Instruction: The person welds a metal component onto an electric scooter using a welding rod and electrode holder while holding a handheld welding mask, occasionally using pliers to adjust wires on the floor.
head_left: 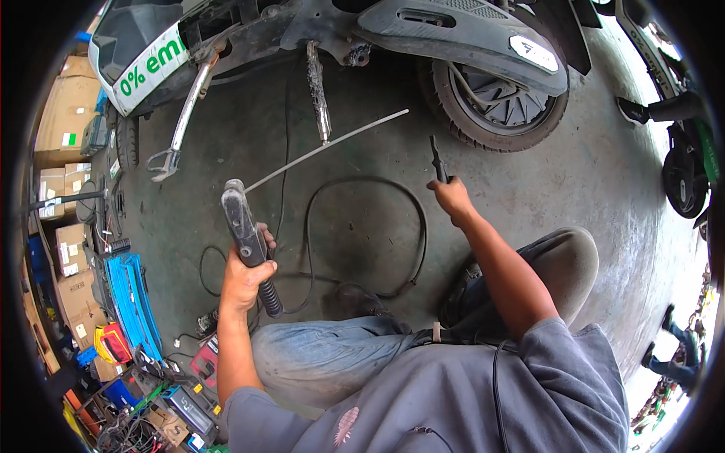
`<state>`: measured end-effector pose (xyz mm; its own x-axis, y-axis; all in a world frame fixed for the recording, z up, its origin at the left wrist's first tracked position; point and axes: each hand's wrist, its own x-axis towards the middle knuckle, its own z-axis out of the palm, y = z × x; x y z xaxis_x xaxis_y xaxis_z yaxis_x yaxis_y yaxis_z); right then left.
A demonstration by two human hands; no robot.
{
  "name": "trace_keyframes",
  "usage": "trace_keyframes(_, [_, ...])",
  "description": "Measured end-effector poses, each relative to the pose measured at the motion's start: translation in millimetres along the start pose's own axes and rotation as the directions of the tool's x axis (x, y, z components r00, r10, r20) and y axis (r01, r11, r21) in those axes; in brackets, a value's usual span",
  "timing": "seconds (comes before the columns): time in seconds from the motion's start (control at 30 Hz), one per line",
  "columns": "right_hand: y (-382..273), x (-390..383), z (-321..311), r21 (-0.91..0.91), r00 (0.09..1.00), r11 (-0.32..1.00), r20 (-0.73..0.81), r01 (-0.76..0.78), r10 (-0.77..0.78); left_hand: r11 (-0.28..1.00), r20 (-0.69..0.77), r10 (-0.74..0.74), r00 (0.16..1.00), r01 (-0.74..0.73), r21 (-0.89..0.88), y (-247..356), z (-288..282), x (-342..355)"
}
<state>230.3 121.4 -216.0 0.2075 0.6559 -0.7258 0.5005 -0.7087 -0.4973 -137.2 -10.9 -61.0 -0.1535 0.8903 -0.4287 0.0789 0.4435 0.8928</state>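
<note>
My left hand [243,284] is wrapped round a black welding electrode holder [243,225], with a long grey welding rod [340,140] clamped in its head. That rod slants up to the right, its middle passing by the lower end of a metal stand leg [318,90] under the scooter; whether they touch I cannot tell. My right hand [454,199] is closed on a slim dark hand tool [436,158] that looks like pliers. The tool points up toward the scooter's wheel [513,106]. Above both hands stands the dark scooter body [453,34].
A black cable [423,219] loops over the concrete floor [362,200] between my hands. A side stand [181,124] hangs from the scooter at left. Cardboard boxes [72,249], blue sheets [133,294] and a heap of tools line the left side. Another scooter [683,177] and a person's shoe [633,111] are at right.
</note>
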Motion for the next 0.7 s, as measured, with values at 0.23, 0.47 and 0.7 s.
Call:
trace_keyframes(0.23, [-13, -36, 19, -0.295, 0.822, 0.769, 0.139, 0.567, -0.552, 0.972, 0.123, 0.018, 0.992, 0.012, -0.234, 8, 13, 1])
trace_keyframes(0.47, [-91, -173, -11, 0.200, 0.325, 0.488, 0.530, 0.850, -0.783, 0.959, 0.047, 0.029, 0.998, -0.015, -0.282, 15, 32, -4])
trace_keyframes(0.7, [-64, -238, 7, -0.115, 0.284, 0.262, 0.277, 0.958, -0.918, 0.924, 0.218, 0.308, 0.926, -0.236, -0.302, 28, 93, -22])
